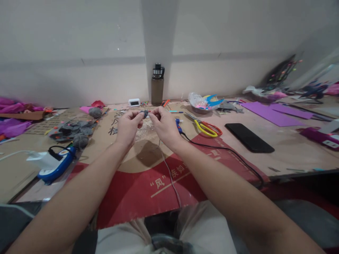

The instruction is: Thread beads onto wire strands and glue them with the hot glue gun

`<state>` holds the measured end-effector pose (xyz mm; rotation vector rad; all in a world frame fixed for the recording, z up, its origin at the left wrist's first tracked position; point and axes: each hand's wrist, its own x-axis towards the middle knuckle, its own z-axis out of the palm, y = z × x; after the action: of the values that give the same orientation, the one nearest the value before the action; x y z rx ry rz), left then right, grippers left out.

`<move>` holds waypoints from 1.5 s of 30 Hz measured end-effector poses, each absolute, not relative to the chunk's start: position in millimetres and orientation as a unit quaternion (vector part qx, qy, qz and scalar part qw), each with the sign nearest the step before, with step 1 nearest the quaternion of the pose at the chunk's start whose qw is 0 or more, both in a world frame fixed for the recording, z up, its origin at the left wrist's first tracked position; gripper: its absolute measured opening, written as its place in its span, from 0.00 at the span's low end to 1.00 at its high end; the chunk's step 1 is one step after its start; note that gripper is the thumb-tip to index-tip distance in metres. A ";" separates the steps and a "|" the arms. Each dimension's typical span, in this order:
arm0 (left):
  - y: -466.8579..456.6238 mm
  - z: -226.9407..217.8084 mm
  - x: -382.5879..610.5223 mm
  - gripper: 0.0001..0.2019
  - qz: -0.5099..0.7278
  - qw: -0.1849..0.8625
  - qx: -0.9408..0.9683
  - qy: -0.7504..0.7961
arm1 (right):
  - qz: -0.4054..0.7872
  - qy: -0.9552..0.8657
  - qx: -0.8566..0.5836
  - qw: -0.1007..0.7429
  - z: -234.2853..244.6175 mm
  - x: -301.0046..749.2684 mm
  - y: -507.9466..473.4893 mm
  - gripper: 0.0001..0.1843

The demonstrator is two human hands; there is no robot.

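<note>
Over the printed cardboard [182, 187], my left hand [129, 123] pinches a small dark grey fuzzy wad [145, 113] between thumb and fingertips. My right hand [162, 123] is closed in a pinch just right of the wad; what lies between its fingertips is too small to make out. A thin pale cord [169, 169] runs from below my right hand to the cardboard's front edge. Partly hidden behind my right hand lies a blue tool [178, 126] with a black cable. Several grey scraps [71, 129] and grey yarn-like balls [80, 141] lie to the left.
Yellow-and-red scissors [206, 127], a black phone [249, 137] and purple sheets [272, 113] lie right. At the back stand a bottle [157, 86], a small white clock [134, 102] and a filled bowl [202, 110]. A blue-and-white power strip [57, 165] sits left.
</note>
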<state>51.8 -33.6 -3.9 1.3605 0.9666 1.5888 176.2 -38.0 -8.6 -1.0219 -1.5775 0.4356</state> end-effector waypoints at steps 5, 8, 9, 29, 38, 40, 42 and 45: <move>-34.7 -1.9 53.3 0.04 0.625 0.409 0.539 0.389 | 0.150 -0.681 -0.443 0.563 -8.6 177.6 -36.3 0.08; -34.1 -2.2 53.1 0.05 0.619 0.401 0.551 0.389 | 0.143 -0.684 -0.445 0.561 -8.4 178.2 -36.3 0.08; -33.9 -2.5 52.9 0.04 0.616 0.399 0.557 0.389 | 0.141 -0.684 -0.445 0.560 -8.2 178.3 -36.7 0.08; -33.0 -3.4 49.3 0.05 0.556 0.352 0.628 0.415 | 0.096 -0.680 -0.479 0.546 -5.1 183.3 -40.8 0.06; -24.7 -3.4 40.1 0.07 0.509 0.464 0.631 0.358 | 0.193 -0.676 -0.473 0.531 -4.7 190.4 -34.5 0.09; -23.7 -2.9 38.1 0.08 0.491 0.507 0.616 0.350 | 0.202 -0.671 -0.477 0.531 -5.8 193.2 -32.2 0.09; -24.6 -1.1 37.4 0.10 0.482 0.520 0.610 0.353 | 0.199 -0.670 -0.481 0.529 -6.5 194.8 -31.6 0.08; -31.9 5.6 39.7 0.11 0.480 0.471 0.632 0.384 | 0.168 -0.684 -0.487 0.517 -6.1 194.4 -34.2 0.08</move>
<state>39.7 -31.9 5.6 1.5493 0.9415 1.1758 194.4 -34.2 -6.1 -1.1681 -1.6410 0.4040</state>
